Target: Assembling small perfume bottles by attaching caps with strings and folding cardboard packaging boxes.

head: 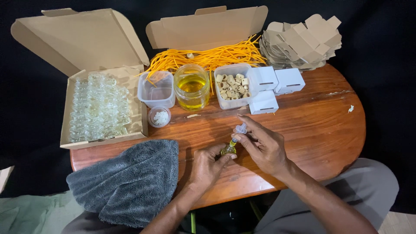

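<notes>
At the left edge of the frame an open cardboard box (104,106) holds rows of small clear glass vials, and a grey microfibre cloth (125,184) lies bunched at the lower left, over the near edge of the wooden worktop (320,121). Moving toward the middle, a small round tub of white bits (159,117) sits just below an empty clear tub (156,89), and beside that stands a glass jar of yellow oil (191,86), with orange strings (208,56) spilling out of a second open box behind it. Low in the centre the left hand (207,167) is closed round a small vial (228,149), thumb and fingers pinching it upright just above the worktop. The right hand (262,145) grips a small clear dropper (239,130) between thumb and fingertips, its tip in or right at the vial's mouth — which of the two cannot be made out. Done well, this step seems to call for a steady, plumb vial and a slow squeeze, so nothing runs down the glass. Further right, a tub of pale cork-like beads (233,84) sits against three folded white boxes (275,84), and a stack of flat carton blanks (303,43) fills the upper right.
</notes>
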